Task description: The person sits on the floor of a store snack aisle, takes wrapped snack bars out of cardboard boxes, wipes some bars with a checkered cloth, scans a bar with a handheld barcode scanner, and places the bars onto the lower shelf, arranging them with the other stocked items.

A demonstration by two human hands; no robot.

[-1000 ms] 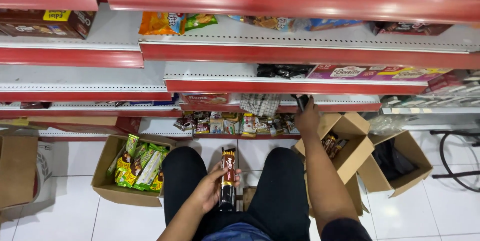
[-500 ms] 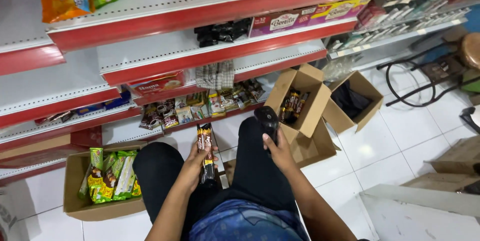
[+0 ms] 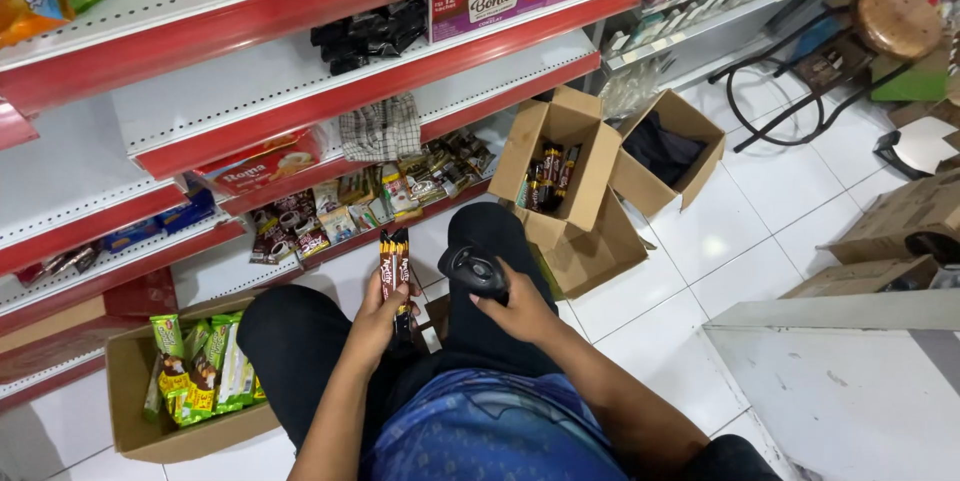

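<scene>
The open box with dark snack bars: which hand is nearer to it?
Right. The right hand rests on the knee, just below the open box; the left hand, holding snack bars, is farther left.

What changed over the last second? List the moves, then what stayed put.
The right hand came back from the low shelf to the lap, now gripping a black handheld device. The left hand kept hold of the brown snack packets; the cardboard boxes stayed put.

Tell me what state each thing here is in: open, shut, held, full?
Left hand: grip closed around brown snack bars, held upright.
Right hand: grips a black handheld device.
Box of dark bars: flaps open, partly filled.
Box beside it: open, dark contents.
Box of green packets: open, packets standing.
</scene>
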